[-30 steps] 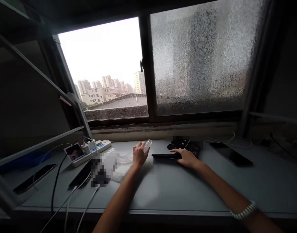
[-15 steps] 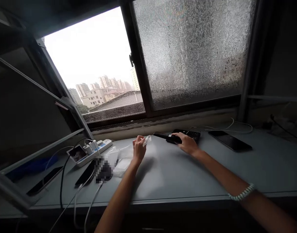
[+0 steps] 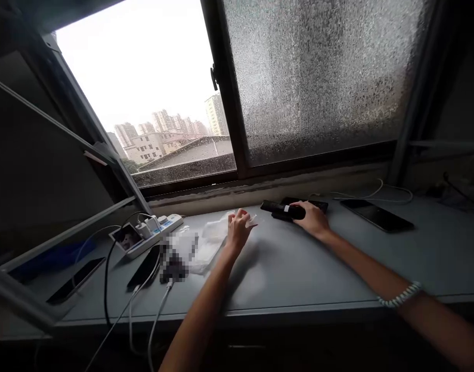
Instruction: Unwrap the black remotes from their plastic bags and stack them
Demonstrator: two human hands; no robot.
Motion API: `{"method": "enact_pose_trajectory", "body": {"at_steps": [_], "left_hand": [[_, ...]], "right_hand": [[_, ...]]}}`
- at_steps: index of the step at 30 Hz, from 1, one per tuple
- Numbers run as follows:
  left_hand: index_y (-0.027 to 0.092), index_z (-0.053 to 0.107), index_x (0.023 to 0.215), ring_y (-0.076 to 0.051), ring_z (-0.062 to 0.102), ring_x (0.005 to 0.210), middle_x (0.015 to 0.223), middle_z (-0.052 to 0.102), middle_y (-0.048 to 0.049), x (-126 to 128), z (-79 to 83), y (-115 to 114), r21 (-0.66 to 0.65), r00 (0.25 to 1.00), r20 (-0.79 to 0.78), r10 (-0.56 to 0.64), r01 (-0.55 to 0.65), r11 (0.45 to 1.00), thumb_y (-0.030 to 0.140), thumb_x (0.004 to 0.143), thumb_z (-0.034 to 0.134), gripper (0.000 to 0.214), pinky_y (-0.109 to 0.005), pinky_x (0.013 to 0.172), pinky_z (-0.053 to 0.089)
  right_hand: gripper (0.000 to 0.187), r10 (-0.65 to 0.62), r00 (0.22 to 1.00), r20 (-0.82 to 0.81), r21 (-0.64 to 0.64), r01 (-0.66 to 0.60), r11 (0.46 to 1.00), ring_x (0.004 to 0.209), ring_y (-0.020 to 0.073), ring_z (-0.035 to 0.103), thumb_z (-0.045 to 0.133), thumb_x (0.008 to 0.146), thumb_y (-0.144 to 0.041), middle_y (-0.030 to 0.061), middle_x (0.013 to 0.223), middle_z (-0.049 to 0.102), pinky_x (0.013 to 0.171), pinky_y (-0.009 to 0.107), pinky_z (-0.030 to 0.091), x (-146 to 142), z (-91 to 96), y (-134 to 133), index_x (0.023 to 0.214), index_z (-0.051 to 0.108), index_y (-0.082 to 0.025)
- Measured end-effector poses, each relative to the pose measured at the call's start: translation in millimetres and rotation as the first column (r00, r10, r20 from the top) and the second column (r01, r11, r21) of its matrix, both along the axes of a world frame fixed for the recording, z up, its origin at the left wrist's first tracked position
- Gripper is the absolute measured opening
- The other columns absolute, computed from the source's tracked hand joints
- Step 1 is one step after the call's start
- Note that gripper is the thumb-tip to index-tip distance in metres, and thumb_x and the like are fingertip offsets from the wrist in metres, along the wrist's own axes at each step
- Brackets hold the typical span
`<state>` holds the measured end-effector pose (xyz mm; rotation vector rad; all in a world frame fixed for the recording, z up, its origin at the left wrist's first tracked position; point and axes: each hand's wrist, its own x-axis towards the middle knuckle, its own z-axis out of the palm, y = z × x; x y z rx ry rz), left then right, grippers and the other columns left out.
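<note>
clear plastic wrapper (image 3: pixel 247 221): pinched between the fingertips of the left hand (image 3: pixel 238 231), held just above the grey desk (image 3: pixel 299 268); something small and red shows at the fingertips, too blurred to identify. more clear plastic (image 3: pixel 205 243) lies crumpled on the desk just left of that hand.
black device (image 3: pixel 283 210): long and flat with a pale band, lying near the window sill; right hand (image 3: pixel 313 219) rests on its near end, fingers curled over it, apparently gripping.
progress, as judged: wrapper looks loose and already off whatever it covered; black device not yet lifted.
surroundings: dark phone (image 3: pixel 377 215) to the right, well apart; white cable (image 3: pixel 372 195) behind it; power strip (image 3: pixel 151 233) with plugs at left; two more dark phones (image 3: pixel 146 267) (image 3: pixel 76 280) on charging leads. beaded bracelet (image 3: pixel 400 294) on right wrist. nothing lies between the two hands.
</note>
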<state>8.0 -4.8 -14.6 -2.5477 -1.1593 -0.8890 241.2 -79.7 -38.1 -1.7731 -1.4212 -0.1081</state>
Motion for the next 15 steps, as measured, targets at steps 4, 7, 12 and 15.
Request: {"method": "enact_pose_trajectory", "body": {"at_steps": [4,7,12,15], "left_hand": [[0.02,0.063,0.087,-0.018,0.053,0.082,0.103,0.058,-0.0038,1.3,3.3,-3.1,-0.031,1.0,-0.001,-0.005,0.005,0.999,0.049,0.072,0.064,0.032,-0.034,0.087,0.034],[0.019,0.063,0.094,-0.018,0.055,0.082,0.102,0.057,-0.0055,1.5,4.7,-5.5,-0.037,0.999,-0.004,-0.038,0.037,0.999,0.053,0.077,0.057,0.039,-0.038,0.091,0.031],[0.018,0.065,0.089,-0.02,0.055,0.09,0.093,0.058,-0.0049,0.1,1.2,-5.6,-0.176,0.991,-0.106,-0.082,0.062,0.982,0.052,0.079,0.053,0.037,-0.039,0.091,0.031],[0.017,0.066,0.081,-0.024,0.054,0.094,0.092,0.059,-0.0062,-1.6,-0.7,-2.5,-0.244,0.983,-0.159,-0.094,0.053,0.968,0.054,0.075,0.056,0.039,-0.039,0.089,0.032]], "right_hand": [[0.04,-0.001,1.0,-0.026,-0.008,0.0,1.0,0.096,0.0214,0.056,0.059,0.063,-0.019,0.0019,0.102,0.062,0.064,0.026,0.043,-8.3,4.1,-2.2,0.102,0.062,-0.027],[0.042,0.005,1.0,-0.015,0.007,-0.005,1.0,0.099,0.0211,0.054,0.058,0.062,-0.015,0.0019,0.1,0.061,0.066,0.026,0.043,-9.7,6.7,-2.8,0.102,0.062,-0.026],[0.042,-0.007,1.0,0.006,0.061,0.007,0.998,0.097,0.0219,0.053,0.058,0.062,-0.01,0.0024,0.099,0.061,0.062,0.026,0.043,-6.5,7.3,-2.0,0.101,0.062,-0.026],[0.044,-0.029,0.999,0.017,0.116,0.027,0.993,0.097,0.0227,0.053,0.058,0.062,-0.008,0.0024,0.098,0.061,0.058,0.026,0.043,-6.2,5.4,0.3,0.102,0.062,-0.026]]}}
